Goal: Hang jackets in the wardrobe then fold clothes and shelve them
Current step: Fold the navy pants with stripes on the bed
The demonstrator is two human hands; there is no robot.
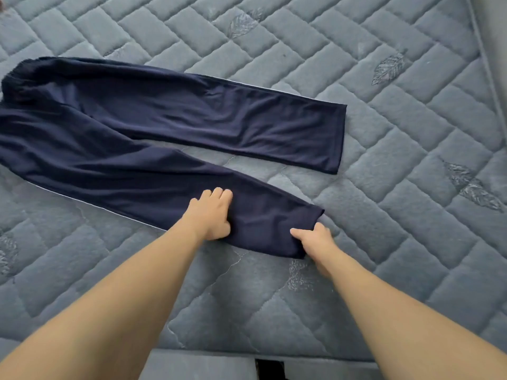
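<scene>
trousers: navy trousers (pixel 153 127) lie flat on the mattress, waistband at nine o'clock, legs fanned toward three
left hand: our left hand (pixel 211 215) grips the near leg, fingers curled
right hand: our right hand (pixel 315 239) pinches that leg's hem
mattress: grey quilted mattress (pixel 384 133) beneath

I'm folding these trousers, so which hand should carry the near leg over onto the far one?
Probably the right hand: it already pinches the near leg's hem on the trousers. The left hand grips higher up that leg.
</scene>
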